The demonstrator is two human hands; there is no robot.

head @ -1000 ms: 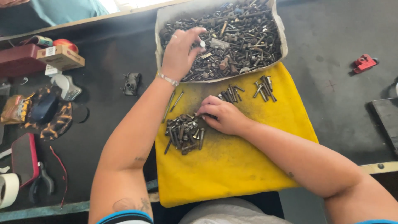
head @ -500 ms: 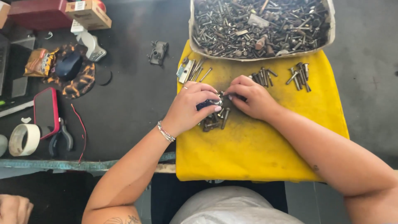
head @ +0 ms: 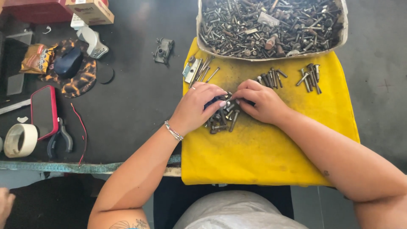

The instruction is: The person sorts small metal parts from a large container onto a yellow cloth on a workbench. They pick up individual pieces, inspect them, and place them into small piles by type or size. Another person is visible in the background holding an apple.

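Observation:
A yellow cloth [head: 263,157] covers the dark table in front of me. On it lies a small pile of dark bolts [head: 222,121]. My left hand [head: 195,108], with a bracelet at the wrist, and my right hand [head: 263,101] meet fingertip to fingertip right over this pile. They pinch a dark bolt between them, and the fingers mostly hide it. Behind the hands lie three small sorted groups of bolts [head: 271,78], [head: 309,78], [head: 203,70]. A grey tray [head: 344,36] heaped with mixed bolts and screws rests on the cloth's far edge.
Left of the cloth lie a metal bracket [head: 163,50], a red-cased phone [head: 42,112], pliers [head: 59,140], a tape roll [head: 19,140], a red wire [head: 81,127], a computer mouse [head: 68,62], a snack bag [head: 37,57] and a cardboard box [head: 91,10]. Another person's hand [head: 5,203] shows at bottom left.
My left hand has come back from the tray to the pile and now meets my right hand there. The view has shifted, so the tray sits higher in the picture.

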